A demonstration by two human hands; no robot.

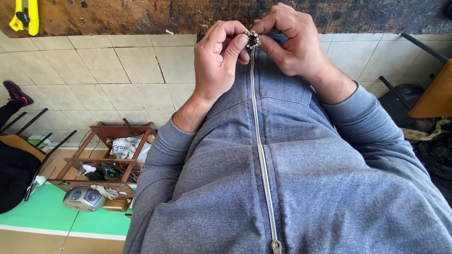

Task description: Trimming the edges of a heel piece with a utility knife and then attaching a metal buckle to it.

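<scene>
A small round metal part (253, 39), ring-shaped with shiny beads around it, is held at the top centre of the head view, just in front of the worn wooden workbench (141, 16). My left hand (216, 61) pinches its left side with thumb and forefinger. My right hand (294, 42) grips its right side with curled fingers. Both forearms rise from the sleeves of my grey zip-up sweatshirt (301, 178), which fills the lower right of the frame.
A yellow utility knife (23, 16) lies on the bench at top left. Below, on the tiled floor (108, 80), stands a wooden rack (113, 155) of tools and rags, with a grey device (84, 198) beside it. Another person's shoe (16, 93) shows at left.
</scene>
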